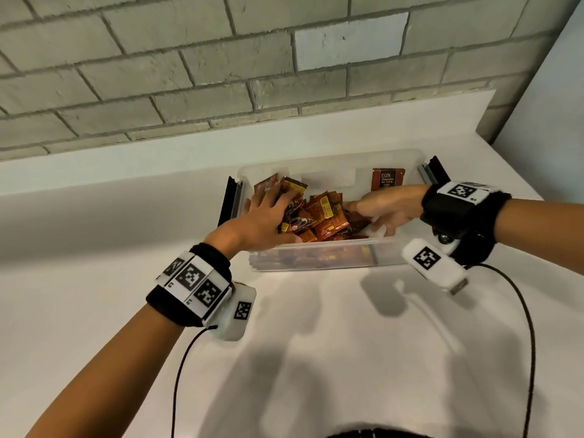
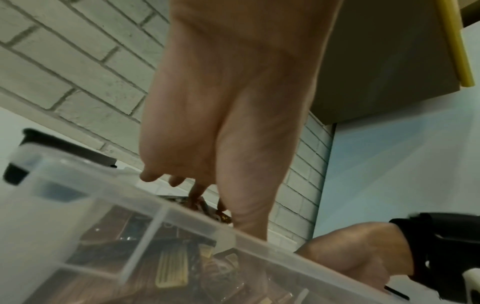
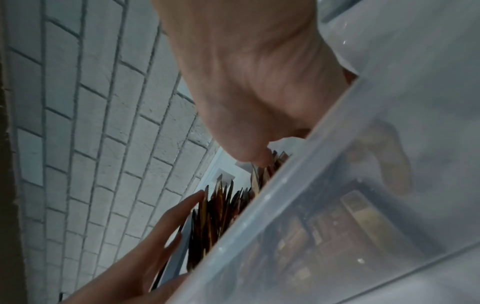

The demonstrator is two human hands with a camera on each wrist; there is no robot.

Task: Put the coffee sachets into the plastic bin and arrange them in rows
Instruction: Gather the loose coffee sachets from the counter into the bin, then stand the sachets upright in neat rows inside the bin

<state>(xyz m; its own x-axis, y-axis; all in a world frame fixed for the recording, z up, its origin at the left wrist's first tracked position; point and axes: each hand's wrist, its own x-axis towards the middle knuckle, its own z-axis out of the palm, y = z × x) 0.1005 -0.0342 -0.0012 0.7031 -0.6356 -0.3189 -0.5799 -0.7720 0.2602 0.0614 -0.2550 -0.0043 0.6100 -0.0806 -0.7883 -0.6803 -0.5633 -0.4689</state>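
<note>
A clear plastic bin (image 1: 328, 252) stands on the white counter, holding a loose heap of brown and orange coffee sachets (image 1: 325, 216). One dark sachet (image 1: 387, 178) leans apart against the far right wall. My left hand (image 1: 268, 213) lies on the heap's left side with its fingers (image 3: 161, 222) straight against the upright sachets (image 3: 221, 205). My right hand (image 1: 373, 210) reaches in from the right, and its thumb tip touches the sachet tops. Its other fingers are blurred behind the bin wall (image 3: 337, 185).
Black latch handles stick out at the bin's left end (image 1: 229, 200) and right end (image 1: 434, 172). A grey brick wall (image 1: 221, 74) rises behind the counter's white upstand. Bare counter (image 1: 316, 343) lies in front of the bin, crossed by my wrist cables.
</note>
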